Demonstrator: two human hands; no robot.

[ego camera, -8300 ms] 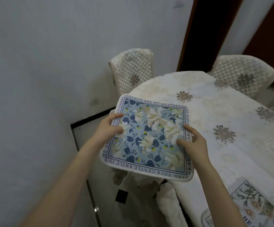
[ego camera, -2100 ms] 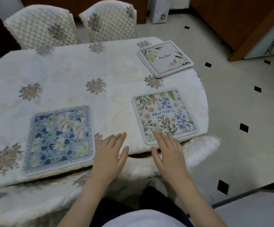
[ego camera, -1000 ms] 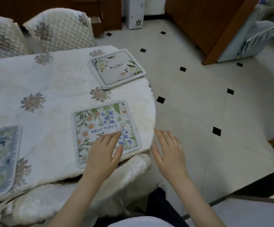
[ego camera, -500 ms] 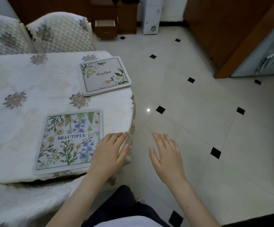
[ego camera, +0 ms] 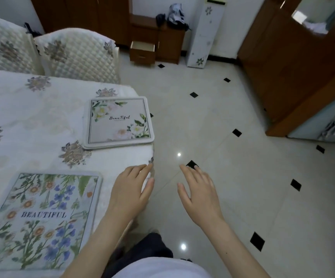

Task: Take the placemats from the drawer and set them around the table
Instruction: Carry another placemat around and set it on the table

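Table (ego camera: pixel 42 109), landmark. Placemat stack (ego camera: pixel 119 122): at its far corner, awaiting distribution. One laid placemat (ego camera: pixel 40 219): nearer. Left hand (ego camera: pixel 131 192) over the edge, right hand (ego camera: pixel 199 194) beyond it; both spread, empty, likely reaching for the stack.

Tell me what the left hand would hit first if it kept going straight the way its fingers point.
Probably the stack of placemats at the table's corner: the left hand points up and slightly right along the tablecloth edge. Depth is unclear, so it might slip past.

My forearms are bare, no sleeves showing down to either hand. I wear a white top (ego camera: pixel 158 267) and dark trousers (ego camera: pixel 142 249).
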